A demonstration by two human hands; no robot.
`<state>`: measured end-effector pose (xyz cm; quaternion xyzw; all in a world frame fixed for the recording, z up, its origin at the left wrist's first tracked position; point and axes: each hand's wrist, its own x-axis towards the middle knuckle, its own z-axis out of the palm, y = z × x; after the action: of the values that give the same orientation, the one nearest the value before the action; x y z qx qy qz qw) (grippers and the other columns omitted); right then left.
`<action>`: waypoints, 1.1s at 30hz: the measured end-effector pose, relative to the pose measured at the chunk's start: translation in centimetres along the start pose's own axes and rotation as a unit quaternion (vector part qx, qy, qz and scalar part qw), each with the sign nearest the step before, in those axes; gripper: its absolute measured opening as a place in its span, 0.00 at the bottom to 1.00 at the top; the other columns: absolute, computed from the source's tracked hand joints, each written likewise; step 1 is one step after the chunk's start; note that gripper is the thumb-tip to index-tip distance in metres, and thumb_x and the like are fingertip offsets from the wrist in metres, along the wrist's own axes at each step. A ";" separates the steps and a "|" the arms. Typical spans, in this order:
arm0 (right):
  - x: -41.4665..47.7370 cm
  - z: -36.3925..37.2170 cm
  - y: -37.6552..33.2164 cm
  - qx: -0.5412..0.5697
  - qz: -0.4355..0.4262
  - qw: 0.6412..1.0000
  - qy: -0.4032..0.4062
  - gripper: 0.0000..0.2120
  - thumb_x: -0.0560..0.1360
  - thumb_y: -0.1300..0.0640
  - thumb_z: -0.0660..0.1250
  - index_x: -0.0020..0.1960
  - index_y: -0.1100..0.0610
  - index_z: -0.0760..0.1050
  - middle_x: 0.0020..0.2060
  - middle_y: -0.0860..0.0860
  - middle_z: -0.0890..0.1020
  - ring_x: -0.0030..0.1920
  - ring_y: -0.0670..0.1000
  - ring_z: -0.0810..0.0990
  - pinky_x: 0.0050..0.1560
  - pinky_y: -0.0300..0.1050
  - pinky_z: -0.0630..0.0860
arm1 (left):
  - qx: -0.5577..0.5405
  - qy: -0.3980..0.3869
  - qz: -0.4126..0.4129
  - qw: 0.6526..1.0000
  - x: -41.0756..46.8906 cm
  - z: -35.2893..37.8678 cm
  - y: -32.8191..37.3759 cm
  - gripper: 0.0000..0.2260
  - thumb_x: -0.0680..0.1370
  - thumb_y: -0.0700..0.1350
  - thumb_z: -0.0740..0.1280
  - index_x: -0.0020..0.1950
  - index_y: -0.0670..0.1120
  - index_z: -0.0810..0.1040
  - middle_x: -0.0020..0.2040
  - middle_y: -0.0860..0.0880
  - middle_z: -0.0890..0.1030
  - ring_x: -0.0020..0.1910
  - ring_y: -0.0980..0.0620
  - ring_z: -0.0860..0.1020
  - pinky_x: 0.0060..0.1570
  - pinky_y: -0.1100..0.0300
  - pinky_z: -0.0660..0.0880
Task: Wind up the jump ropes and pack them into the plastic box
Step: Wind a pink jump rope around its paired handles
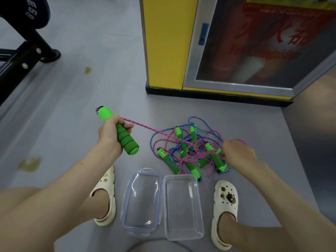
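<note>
Clogs stand planted either side of the box, which sits on the floor between the feet, open and holding nothing. Its lid lies right beside it on the left. I judge both are kept this close so that a wound rope can drop straight in.

Just beyond, the left hand is wrapped round a green handle, fingers and thumb curled over the foam. It holds the handle raised off the floor, with the cap end away from the body. A pink rope leaves this hand and runs taut to the right, into the pile. Lifting the handle probably keeps that line tight so it can be traced through the tangle.

The right hand, blurred, is over the pile's right edge with its fingers curled. A bit of pink rope shows above its knuckles, so it seems to pinch that rope, though blur hides the grip itself.

The pile lies just past the box: pink and blue ropes looped through one another, with green handles among them. Nothing is wound or packed yet, and the step in hand looks like freeing one rope. A hard pull could tighten the knots.

Farther off stand a yellow cabinet and, at far left, a black frame.
</note>
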<state>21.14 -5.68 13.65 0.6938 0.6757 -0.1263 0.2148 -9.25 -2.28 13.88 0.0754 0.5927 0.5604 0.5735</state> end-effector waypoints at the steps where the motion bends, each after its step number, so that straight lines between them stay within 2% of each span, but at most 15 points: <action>1: -0.3 0.1 -0.1 -0.022 0.003 1.000 -0.010 0.13 0.74 0.68 0.60 0.33 0.58 0.62 0.31 0.50 0.67 0.39 0.54 0.71 0.36 0.45 0.68 | -0.010 -0.026 -0.005 1.000 -0.2 0.0 0.1 0.07 0.74 0.35 0.56 0.37 0.44 0.68 0.22 0.49 0.75 0.27 0.53 0.80 0.49 0.55 0.77; 5: -0.9 0.1 -0.4 -0.061 -0.008 0.996 -0.061 0.15 0.76 0.67 0.58 0.36 0.54 0.60 0.33 0.49 0.65 0.41 0.54 0.71 0.41 0.45 0.71 | -0.050 -0.089 -0.007 0.995 -0.5 0.0 1.1 0.08 0.75 0.35 0.54 0.39 0.42 0.69 0.26 0.48 0.78 0.33 0.51 0.82 0.50 0.51 0.79; 8: -0.2 0.3 -0.1 -0.020 -0.034 0.996 -0.082 0.17 0.74 0.70 0.58 0.34 0.55 0.56 0.32 0.51 0.64 0.32 0.50 0.65 0.35 0.43 0.66 | -0.013 -0.115 -0.042 0.992 -0.4 -0.3 1.4 0.08 0.75 0.35 0.54 0.41 0.42 0.71 0.28 0.47 0.79 0.35 0.51 0.82 0.49 0.52 0.80; 10: 0.2 0.7 -0.6 0.029 -0.054 0.994 -0.093 0.12 0.72 0.73 0.56 0.35 0.60 0.62 0.31 0.52 0.64 0.29 0.48 0.62 0.28 0.40 0.59 | 0.047 -0.160 -0.087 0.982 -1.3 -0.2 0.7 0.10 0.74 0.35 0.53 0.45 0.40 0.75 0.30 0.46 0.81 0.35 0.50 0.83 0.49 0.49 0.79; 11: 0.3 0.7 -1.1 0.052 -0.067 0.991 -0.099 0.08 0.73 0.73 0.56 0.41 0.62 0.68 0.33 0.53 0.68 0.30 0.48 0.65 0.28 0.40 0.59 | 0.079 -0.185 -0.103 0.974 -1.9 0.1 0.1 0.12 0.74 0.34 0.53 0.47 0.39 0.76 0.30 0.45 0.81 0.35 0.50 0.83 0.49 0.49 0.79; 13: 0.3 0.6 -2.1 0.110 -0.101 0.984 -0.101 0.14 0.75 0.69 0.57 0.59 0.60 0.71 0.43 0.55 0.76 0.39 0.50 0.74 0.34 0.42 0.67 | 0.126 -0.233 -0.128 0.956 -3.1 0.8 -0.9 0.15 0.74 0.33 0.52 0.51 0.38 0.77 0.29 0.45 0.79 0.33 0.48 0.82 0.49 0.49 0.79; 15: 0.1 0.0 -3.1 0.200 -0.125 0.969 -0.071 0.23 0.77 0.64 0.60 0.71 0.55 0.63 0.55 0.55 0.78 0.47 0.52 0.77 0.44 0.45 0.73 | 0.156 -0.278 -0.151 0.936 -3.9 1.4 -1.7 0.17 0.73 0.33 0.52 0.56 0.36 0.75 0.27 0.45 0.76 0.32 0.48 0.81 0.50 0.49 0.78; 17: -0.4 -0.9 -4.0 0.333 -0.152 0.930 -0.029 0.33 0.77 0.63 0.63 0.76 0.49 0.53 0.65 0.52 0.73 0.55 0.48 0.76 0.48 0.40 0.72 | 0.179 -0.321 -0.171 0.914 -4.5 1.7 -2.4 0.19 0.69 0.34 0.57 0.59 0.34 0.73 0.27 0.45 0.75 0.32 0.47 0.79 0.52 0.49 0.78; 19: -0.8 -1.6 -5.1 0.432 -0.191 0.881 -0.016 0.36 0.76 0.64 0.64 0.76 0.46 0.52 0.72 0.47 0.65 0.67 0.43 0.68 0.53 0.33 0.69 | 0.193 -0.357 -0.186 0.895 -5.1 2.0 -2.8 0.22 0.64 0.36 0.59 0.58 0.35 0.73 0.27 0.44 0.75 0.32 0.45 0.80 0.49 0.51 0.79; 21: -0.8 -1.9 -6.0 0.495 -0.232 0.837 -0.032 0.32 0.75 0.67 0.64 0.73 0.47 0.60 0.69 0.47 0.70 0.69 0.42 0.67 0.60 0.35 0.70 | 0.196 -0.381 -0.195 0.883 -5.6 2.3 -2.9 0.20 0.62 0.36 0.59 0.53 0.35 0.76 0.28 0.42 0.77 0.33 0.43 0.81 0.43 0.54 0.81; 23: -1.1 -2.0 -6.5 0.525 -0.258 0.811 -0.027 0.19 0.76 0.67 0.64 0.64 0.52 0.72 0.56 0.48 0.79 0.60 0.45 0.76 0.60 0.41 0.73 | 0.198 -0.397 -0.196 0.875 -5.9 2.5 -2.7 0.15 0.61 0.34 0.59 0.44 0.35 0.79 0.31 0.40 0.80 0.35 0.42 0.82 0.38 0.54 0.81; 25: -1.1 -2.2 -6.5 0.490 -0.257 0.833 0.022 0.08 0.76 0.60 0.66 0.55 0.55 0.78 0.47 0.50 0.79 0.51 0.49 0.78 0.54 0.43 0.75 | 0.211 -0.413 -0.189 0.866 -5.7 2.4 -2.7 0.14 0.61 0.33 0.59 0.44 0.36 0.78 0.35 0.39 0.82 0.37 0.42 0.83 0.37 0.55 0.80; 27: -0.9 -2.1 -6.0 0.473 -0.241 0.847 0.031 0.04 0.76 0.58 0.67 0.50 0.53 0.79 0.44 0.49 0.78 0.48 0.47 0.78 0.50 0.41 0.73 | 0.243 -0.437 -0.184 0.846 -5.3 2.0 -2.8 0.17 0.62 0.33 0.59 0.50 0.36 0.76 0.42 0.39 0.83 0.42 0.41 0.83 0.43 0.54 0.79; 30: -0.8 -1.9 -5.6 0.494 -0.245 0.834 0.008 0.05 0.77 0.62 0.65 0.46 0.54 0.77 0.42 0.49 0.82 0.45 0.45 0.80 0.49 0.40 0.75 | 0.303 -0.455 -0.175 0.819 -5.0 1.7 -3.1 0.26 0.59 0.35 0.63 0.58 0.35 0.74 0.50 0.38 0.80 0.51 0.41 0.79 0.42 0.56 0.68; 33: -1.2 -2.1 -5.9 0.485 -0.251 0.837 0.034 0.03 0.75 0.62 0.67 0.45 0.55 0.79 0.34 0.45 0.79 0.33 0.37 0.76 0.38 0.31 0.71 | 0.343 -0.425 -0.152 0.824 -5.0 2.0 -3.4 0.24 0.56 0.35 0.65 0.52 0.35 0.73 0.40 0.44 0.76 0.38 0.51 0.74 0.33 0.62 0.65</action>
<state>14.94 -5.74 15.29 0.5193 0.6861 -0.4637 -0.2112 -4.21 -6.05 14.88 0.4068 0.4486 0.1389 0.7836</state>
